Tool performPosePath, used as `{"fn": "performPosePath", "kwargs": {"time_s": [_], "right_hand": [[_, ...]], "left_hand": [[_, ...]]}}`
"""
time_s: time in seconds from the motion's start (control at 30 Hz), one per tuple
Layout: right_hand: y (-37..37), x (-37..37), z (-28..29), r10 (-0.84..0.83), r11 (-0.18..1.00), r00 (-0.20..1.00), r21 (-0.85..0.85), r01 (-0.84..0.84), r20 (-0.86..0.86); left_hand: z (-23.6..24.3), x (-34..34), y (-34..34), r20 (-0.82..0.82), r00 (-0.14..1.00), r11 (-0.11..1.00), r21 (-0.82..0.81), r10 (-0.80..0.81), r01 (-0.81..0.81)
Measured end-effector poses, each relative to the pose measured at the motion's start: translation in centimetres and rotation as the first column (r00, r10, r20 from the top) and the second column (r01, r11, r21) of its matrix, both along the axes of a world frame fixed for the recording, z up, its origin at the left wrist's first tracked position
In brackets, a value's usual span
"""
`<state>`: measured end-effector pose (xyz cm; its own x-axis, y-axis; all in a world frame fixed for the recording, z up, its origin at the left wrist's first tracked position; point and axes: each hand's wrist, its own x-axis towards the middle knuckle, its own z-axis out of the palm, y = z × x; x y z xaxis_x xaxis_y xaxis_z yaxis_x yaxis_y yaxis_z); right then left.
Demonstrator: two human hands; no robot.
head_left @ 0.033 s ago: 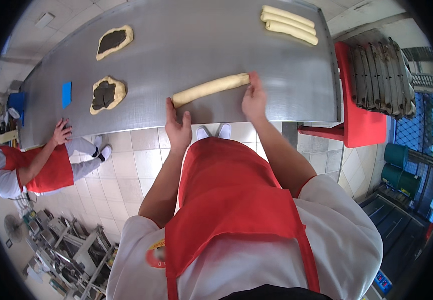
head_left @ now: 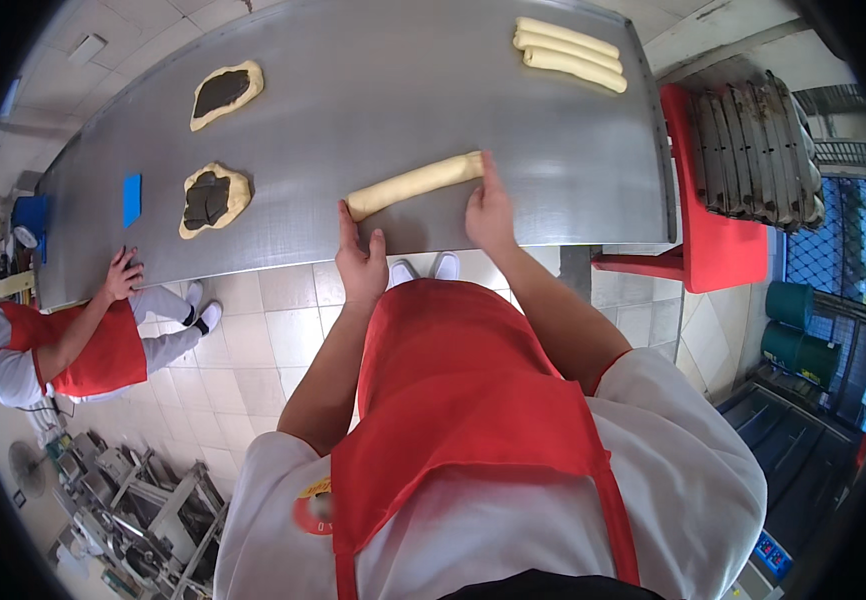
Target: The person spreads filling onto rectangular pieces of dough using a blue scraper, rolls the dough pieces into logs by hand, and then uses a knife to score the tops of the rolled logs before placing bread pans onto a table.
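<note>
Dough roll point(head_left: 415, 185) lies slantwise near the near edge of the steel table point(head_left: 373, 90). Left hand point(head_left: 360, 262) is open and flat, fingertips touching the roll's left end. Right hand point(head_left: 489, 212) is open, fingers extended against the roll's right end. Three finished rolls point(head_left: 568, 52) lie at the far right. Two flat dough pieces with dark filling point(head_left: 215, 196) sit at the left, near a blue scraper point(head_left: 132, 199). A co-worker's hand point(head_left: 123, 275) rests on the table's near left edge.
</note>
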<state>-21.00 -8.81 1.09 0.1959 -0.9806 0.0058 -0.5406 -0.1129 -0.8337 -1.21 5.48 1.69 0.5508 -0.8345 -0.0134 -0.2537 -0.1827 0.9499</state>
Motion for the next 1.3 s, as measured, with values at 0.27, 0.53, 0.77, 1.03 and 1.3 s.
{"fn": "performPosePath", "kwargs": {"time_s": [0.27, 0.53, 0.77, 1.03, 1.3], "right_hand": [[-5.5, -4.1, 2.7, 0.230, 0.930, 0.917, -0.203, -0.306, -0.326], [-14.5, -9.4, 9.3, 0.567, 0.791, 0.823, 0.287, -0.540, -0.016], [-28.0, -27.1, 7.9, 0.209, 0.971, 0.978, 0.109, -0.211, 0.030], [-30.9, -27.7, 1.5, -0.093, 0.950, 0.986, -0.307, 0.048, -0.136], [-30.8, -25.6, 1.6, -0.242, 0.902, 0.904, -0.424, 0.077, -0.352]], "left_hand": [[3.2, 4.9, -3.5, 0.293, 0.912, 0.958, 0.094, -0.286, 0.271], [5.9, 5.9, -14.6, -0.213, 0.887, 0.869, 0.203, -0.410, 0.451], [7.0, -9.2, -33.1, 0.280, 0.824, 0.860, 0.007, -0.492, 0.511], [1.7, -15.5, -40.1, 0.313, 0.856, 0.910, 0.186, -0.412, 0.371], [5.1, -10.8, -35.5, 0.347, 0.773, 0.845, 0.149, -0.531, 0.514]]}}
